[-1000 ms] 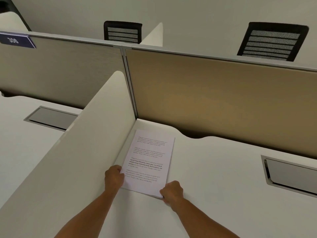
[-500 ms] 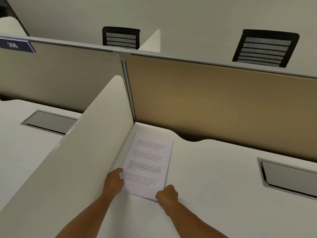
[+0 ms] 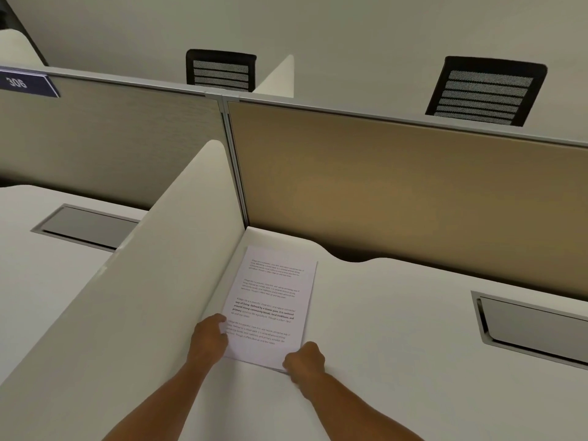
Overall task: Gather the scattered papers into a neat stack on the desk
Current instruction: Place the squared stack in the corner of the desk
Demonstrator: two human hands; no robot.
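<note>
Both hands (image 3: 254, 351) grip the paper stack (image 3: 270, 307) on the desk (image 3: 397, 345).

A squared stack of white printed papers (image 3: 273, 300) lies flat on the desk (image 3: 397, 329), tucked beside the side divider (image 3: 152, 297)

On the paper stack (image 3: 273, 300), the print is too small to read. The left hand (image 3: 208, 340) covers its near left corner, and the right hand (image 3: 304, 361) hides the near right corner. Right of the stack, the frame edge cuts off the grey desk hatch (image 3: 534, 326).
</note>
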